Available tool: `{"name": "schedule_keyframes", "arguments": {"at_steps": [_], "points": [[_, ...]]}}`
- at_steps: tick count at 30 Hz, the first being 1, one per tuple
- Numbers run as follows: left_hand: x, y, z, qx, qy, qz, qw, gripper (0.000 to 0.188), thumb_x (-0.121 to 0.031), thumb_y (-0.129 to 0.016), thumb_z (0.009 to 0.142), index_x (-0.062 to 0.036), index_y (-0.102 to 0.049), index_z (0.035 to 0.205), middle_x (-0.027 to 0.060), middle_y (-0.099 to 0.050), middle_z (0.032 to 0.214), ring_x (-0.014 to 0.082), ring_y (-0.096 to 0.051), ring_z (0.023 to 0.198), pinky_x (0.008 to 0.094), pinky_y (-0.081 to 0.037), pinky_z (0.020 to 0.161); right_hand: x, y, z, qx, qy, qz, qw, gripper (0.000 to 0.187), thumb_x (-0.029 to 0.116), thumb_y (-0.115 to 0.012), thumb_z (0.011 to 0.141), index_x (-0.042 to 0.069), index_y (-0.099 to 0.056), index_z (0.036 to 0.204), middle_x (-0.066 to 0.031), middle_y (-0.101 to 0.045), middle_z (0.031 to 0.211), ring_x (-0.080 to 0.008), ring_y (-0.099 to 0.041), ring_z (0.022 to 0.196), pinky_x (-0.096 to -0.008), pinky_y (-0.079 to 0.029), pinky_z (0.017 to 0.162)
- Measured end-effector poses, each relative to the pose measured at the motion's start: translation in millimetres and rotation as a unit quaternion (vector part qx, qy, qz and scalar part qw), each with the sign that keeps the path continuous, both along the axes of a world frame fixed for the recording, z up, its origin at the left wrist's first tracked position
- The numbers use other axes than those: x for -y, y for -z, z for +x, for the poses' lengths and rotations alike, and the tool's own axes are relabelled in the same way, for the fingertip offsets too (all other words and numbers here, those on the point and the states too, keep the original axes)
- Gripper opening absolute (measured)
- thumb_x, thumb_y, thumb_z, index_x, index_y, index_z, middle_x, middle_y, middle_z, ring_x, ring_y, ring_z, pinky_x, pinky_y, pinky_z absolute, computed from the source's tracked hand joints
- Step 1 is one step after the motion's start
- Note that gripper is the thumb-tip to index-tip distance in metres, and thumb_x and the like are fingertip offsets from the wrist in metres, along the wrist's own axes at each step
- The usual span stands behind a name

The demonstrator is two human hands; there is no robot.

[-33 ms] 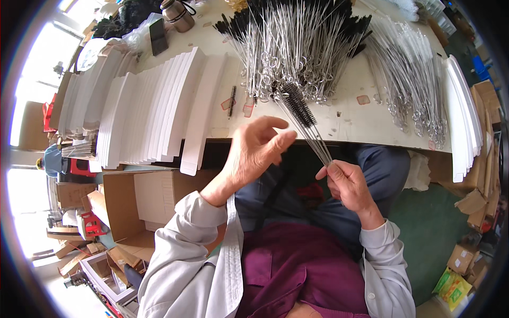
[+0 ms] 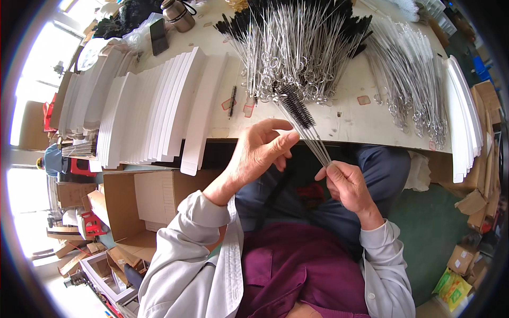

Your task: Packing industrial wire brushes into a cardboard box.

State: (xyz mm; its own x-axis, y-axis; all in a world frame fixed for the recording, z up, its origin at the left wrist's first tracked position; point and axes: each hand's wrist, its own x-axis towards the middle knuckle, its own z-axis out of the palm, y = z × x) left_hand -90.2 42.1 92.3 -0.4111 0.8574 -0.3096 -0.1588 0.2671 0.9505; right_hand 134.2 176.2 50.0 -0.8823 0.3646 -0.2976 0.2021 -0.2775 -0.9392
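A small bunch of thin wire-handled brushes (image 2: 298,112) with black bristle heads is held in my right hand (image 2: 347,185). Its thumb and fingers are closed round the lower wire ends, and the bristle heads point up and left over the table edge. My left hand (image 2: 263,147) is beside the bristles, its fingers loosely bent and the thumb and forefinger apart; nothing shows between them. Beyond the hands lies a large heap of wire brushes (image 2: 297,53), their looped ends toward me and black bristles at the far side.
Long white boxes (image 2: 159,114) stand in rows on the left of the table (image 2: 339,119). Wire brushes in clear sleeves (image 2: 413,79) and more white boxes (image 2: 462,119) lie at the right. A small loose brush (image 2: 232,102), a phone (image 2: 158,37) and a metal flask (image 2: 178,16) are also on it.
My left hand has shifted slightly right, closer to the bunch of brushes. My right hand and its brushes look the same.
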Motion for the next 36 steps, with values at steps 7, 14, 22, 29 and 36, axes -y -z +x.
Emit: {"name": "schedule_keyframes", "arguments": {"at_steps": [7,14,22,29,36], "points": [[-12.9,15.4,16.5,0.101,0.021,0.047,0.994,0.042,-0.034,-0.068,0.102,0.0081,-0.069,0.106,0.0084,-0.063,0.059,0.0171,-0.062,0.049,0.0276,-0.05,0.05,9.4,3.2,-4.0,0.013,-0.058,-0.085,0.995,0.04,0.032,-0.049,0.113,0.0,-0.07,0.1,0.0075,-0.045,0.065,-0.0011,-0.036,0.056,-0.0214,-0.031,0.049],[-14.4,19.6,22.2,0.07,-0.021,0.021,0.997,0.034,-0.026,-0.064,0.103,0.0063,-0.068,0.096,0.0089,-0.065,0.06,0.0156,-0.062,0.05,0.0284,-0.05,0.051,23.5,-6.5,-28.2,-0.047,0.022,0.216,0.975,0.022,0.013,-0.056,0.108,0.0,-0.068,0.121,-0.0029,-0.06,0.073,-0.0086,-0.055,0.062,-0.0266,-0.048,0.058],[31.9,1.2,-10.0,-0.439,-0.087,-0.054,0.892,0.038,-0.021,-0.082,0.088,-0.0002,-0.067,0.115,0.0133,-0.072,0.082,0.0192,-0.072,0.073,0.0333,-0.058,0.068,12.3,14.4,-26.1,-0.058,0.064,0.259,0.962,0.027,0.016,-0.057,0.109,0.001,-0.069,0.127,0.0005,-0.05,0.066,-0.0062,-0.045,0.058,-0.0244,-0.039,0.053],[83.0,-4.2,-69.4,-0.625,-0.075,-0.349,0.694,0.066,-0.032,-0.085,0.081,0.0057,-0.056,0.127,0.0257,-0.064,0.121,0.041,-0.066,0.111,0.0476,-0.054,0.094,17.0,21.3,-35.1,-0.075,0.059,0.223,0.97,0.027,0.018,-0.057,0.109,0.001,-0.069,0.126,0.0026,-0.049,0.067,-0.0055,-0.045,0.059,-0.0237,-0.038,0.053],[81.2,16.8,-80.7,-0.533,-0.1,-0.405,0.737,0.04,-0.015,-0.077,0.082,0.0072,-0.06,0.111,0.0233,-0.07,0.098,0.0343,-0.073,0.086,0.0448,-0.059,0.08,20.2,23.4,-33.1,-0.059,0.037,0.202,0.977,0.026,0.016,-0.056,0.109,0.0,-0.07,0.124,0.0031,-0.05,0.068,-0.005,-0.045,0.06,-0.0233,-0.039,0.053]]}}
